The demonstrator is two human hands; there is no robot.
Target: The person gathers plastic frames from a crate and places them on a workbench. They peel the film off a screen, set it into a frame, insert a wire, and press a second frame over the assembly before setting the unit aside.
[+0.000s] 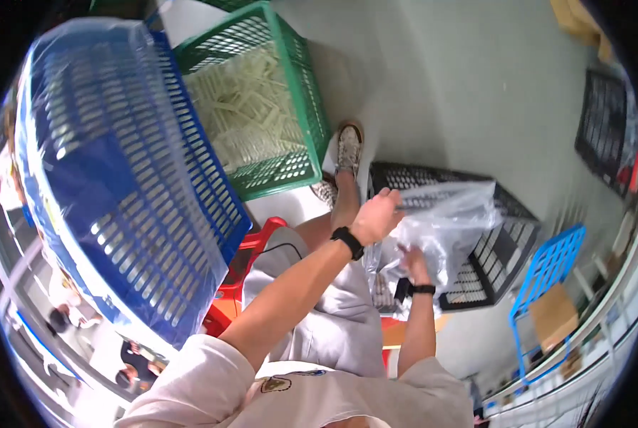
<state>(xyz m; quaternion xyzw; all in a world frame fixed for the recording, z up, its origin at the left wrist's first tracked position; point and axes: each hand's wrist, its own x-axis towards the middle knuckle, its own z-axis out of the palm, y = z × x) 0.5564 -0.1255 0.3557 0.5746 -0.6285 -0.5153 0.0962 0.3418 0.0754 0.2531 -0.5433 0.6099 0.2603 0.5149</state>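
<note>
A clear plastic bag (468, 207) lies spread over the black plastic crate (468, 296) in front of me, on the right. My left hand (378, 216) is closed at the bag's upper left edge, its fingers pinching the film. Lower down, my right hand (416, 265) reaches against the crumpled film, its fingers partly spread and partly covered by glare. Small pale pieces show beside its fingertips, too blurred to name. Both wrists wear dark bands.
Left of my legs, a green crate (312, 107) holds many pale translucent strips. A blue crate (112, 178) covered in clear film stands nearer left, beside a red stool (262, 235). On the right are a blue folding frame (547, 264), a cardboard box (554, 316) and another black crate (600, 128).
</note>
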